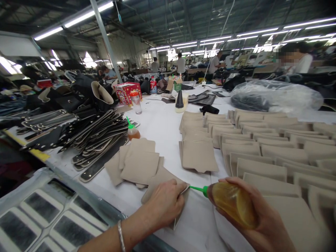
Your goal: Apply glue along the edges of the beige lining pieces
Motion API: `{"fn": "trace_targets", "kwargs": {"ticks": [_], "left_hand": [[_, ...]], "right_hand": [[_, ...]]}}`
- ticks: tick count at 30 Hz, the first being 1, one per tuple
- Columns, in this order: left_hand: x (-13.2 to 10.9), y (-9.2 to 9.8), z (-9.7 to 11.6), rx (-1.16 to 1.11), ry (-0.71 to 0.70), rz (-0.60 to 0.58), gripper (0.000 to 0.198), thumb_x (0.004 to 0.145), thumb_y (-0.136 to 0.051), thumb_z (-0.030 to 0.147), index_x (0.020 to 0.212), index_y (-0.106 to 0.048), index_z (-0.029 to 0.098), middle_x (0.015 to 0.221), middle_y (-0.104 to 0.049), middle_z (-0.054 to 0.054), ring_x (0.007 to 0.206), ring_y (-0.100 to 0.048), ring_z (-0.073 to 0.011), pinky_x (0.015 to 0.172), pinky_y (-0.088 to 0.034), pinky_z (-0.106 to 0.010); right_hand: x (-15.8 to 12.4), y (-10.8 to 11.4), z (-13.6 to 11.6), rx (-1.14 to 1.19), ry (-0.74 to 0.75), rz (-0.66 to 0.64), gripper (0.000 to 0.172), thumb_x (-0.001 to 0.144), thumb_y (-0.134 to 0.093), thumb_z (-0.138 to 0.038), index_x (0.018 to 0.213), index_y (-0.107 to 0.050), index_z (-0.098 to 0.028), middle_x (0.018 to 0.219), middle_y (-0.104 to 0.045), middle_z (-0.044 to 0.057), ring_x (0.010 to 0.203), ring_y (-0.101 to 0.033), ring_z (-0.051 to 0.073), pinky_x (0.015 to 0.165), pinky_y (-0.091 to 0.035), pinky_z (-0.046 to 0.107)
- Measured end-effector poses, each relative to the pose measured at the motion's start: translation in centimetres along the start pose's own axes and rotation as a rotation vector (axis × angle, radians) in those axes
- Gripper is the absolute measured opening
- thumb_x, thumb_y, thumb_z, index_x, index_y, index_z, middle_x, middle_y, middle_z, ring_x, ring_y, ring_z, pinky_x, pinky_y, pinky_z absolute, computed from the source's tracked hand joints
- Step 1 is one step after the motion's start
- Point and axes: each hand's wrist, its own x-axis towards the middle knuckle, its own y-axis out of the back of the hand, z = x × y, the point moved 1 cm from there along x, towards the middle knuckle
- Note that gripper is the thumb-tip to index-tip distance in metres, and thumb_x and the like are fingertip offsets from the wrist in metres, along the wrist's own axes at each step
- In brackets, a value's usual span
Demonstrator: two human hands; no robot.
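Note:
My left hand is closed on a beige leather piece, pinching it near its right edge. In my right hand lies a squeeze bottle of amber liquid, probably glue, tilted sideways. Its thin green nozzle points left, with the tip at the edge of the held piece. Just beyond my left hand, a loose pile of beige pieces rests on the white table. Rows of folded beige pieces stand to the right, partly hidden by my right hand.
Black straps are heaped at the left, near a second green-tipped bottle. Farther back are a red-lidded jar, a red box, a black cone and a plastic-wrapped bundle. A framed panel borders the table at lower left.

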Motion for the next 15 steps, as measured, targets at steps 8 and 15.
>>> {"fn": "trace_targets", "kwargs": {"ticks": [8,15], "left_hand": [[0.1,-0.2,-0.1,0.018,0.000,-0.001,0.030,0.087,-0.038,0.021,0.105,-0.060,0.030,0.080,-0.057,0.000,0.074,-0.059,-0.0187,0.066,-0.040,-0.027],[-0.3,0.2,0.0,0.024,0.024,-0.023,0.034,0.090,-0.038,0.024,0.116,-0.058,0.031,0.082,-0.056,-0.001,0.075,-0.060,-0.0196,0.066,-0.041,-0.028]], "right_hand": [[-0.3,0.2,0.6,0.088,-0.146,-0.032,0.045,0.084,-0.071,-0.045,0.122,-0.051,-0.032,0.109,-0.064,0.001,0.086,-0.067,0.019,0.073,-0.055,0.017],[-1.1,0.1,0.9,0.205,-0.233,-0.127,0.048,0.084,-0.072,-0.043,0.124,-0.049,-0.030,0.110,-0.064,0.002,0.088,-0.067,0.022,0.074,-0.057,0.021]]}}
